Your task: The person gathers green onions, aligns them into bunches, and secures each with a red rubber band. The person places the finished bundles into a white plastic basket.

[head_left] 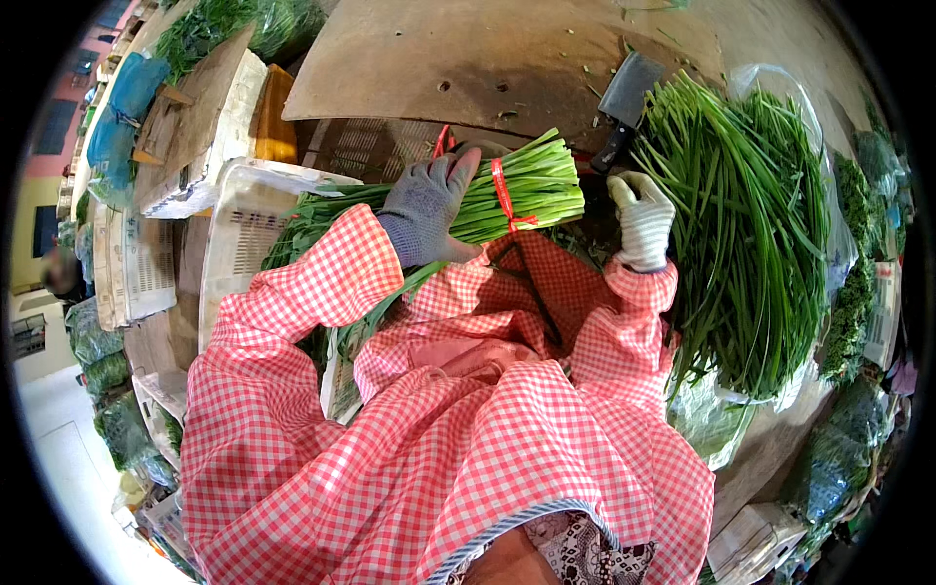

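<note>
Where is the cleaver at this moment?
In the head view, the cleaver lies upper right of centre, blade on the brown board, beside the loose greens.

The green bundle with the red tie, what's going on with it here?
A person's left hand, in a grey glove, is spread over the green bundle, holding it across the front of their body. A red tie already circles it near the pale stem ends. The right hand, in a white glove, is curled just off those ends; whether it holds anything is unclear. A cleaver and a loose heap of greens lie to the right.
</note>
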The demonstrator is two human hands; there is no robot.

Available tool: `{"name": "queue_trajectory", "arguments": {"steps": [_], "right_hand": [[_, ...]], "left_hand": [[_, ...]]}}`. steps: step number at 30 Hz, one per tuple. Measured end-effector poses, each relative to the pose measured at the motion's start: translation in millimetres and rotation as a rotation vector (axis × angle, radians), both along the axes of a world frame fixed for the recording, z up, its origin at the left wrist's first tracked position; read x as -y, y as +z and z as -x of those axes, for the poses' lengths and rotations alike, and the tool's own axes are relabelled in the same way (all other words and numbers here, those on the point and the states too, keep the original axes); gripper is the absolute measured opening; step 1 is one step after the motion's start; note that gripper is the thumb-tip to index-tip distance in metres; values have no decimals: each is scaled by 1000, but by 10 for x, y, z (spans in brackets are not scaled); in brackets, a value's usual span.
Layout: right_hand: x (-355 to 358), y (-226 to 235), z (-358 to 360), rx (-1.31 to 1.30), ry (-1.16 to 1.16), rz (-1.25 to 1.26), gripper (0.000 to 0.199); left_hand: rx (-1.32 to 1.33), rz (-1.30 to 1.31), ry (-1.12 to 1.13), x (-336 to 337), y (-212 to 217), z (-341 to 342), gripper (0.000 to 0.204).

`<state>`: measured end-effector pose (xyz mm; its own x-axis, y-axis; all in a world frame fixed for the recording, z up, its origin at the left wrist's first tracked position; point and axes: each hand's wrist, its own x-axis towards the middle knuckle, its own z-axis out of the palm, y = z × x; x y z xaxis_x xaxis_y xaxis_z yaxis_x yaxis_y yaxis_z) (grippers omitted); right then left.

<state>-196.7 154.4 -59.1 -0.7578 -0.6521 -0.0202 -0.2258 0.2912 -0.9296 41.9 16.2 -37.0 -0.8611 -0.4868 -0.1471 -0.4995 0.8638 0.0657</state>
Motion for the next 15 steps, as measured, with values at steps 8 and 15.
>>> {"name": "queue_trajectory", "arguments": {"steps": [8, 15], "right_hand": [[7, -93, -59, 275, 418, -58, 20], [-283, -148, 206, -21, 247, -288, 19]], "left_hand": [[88, -46, -3, -39, 99, 70, 122], [143, -1, 20, -124, 121, 22, 118]]}}
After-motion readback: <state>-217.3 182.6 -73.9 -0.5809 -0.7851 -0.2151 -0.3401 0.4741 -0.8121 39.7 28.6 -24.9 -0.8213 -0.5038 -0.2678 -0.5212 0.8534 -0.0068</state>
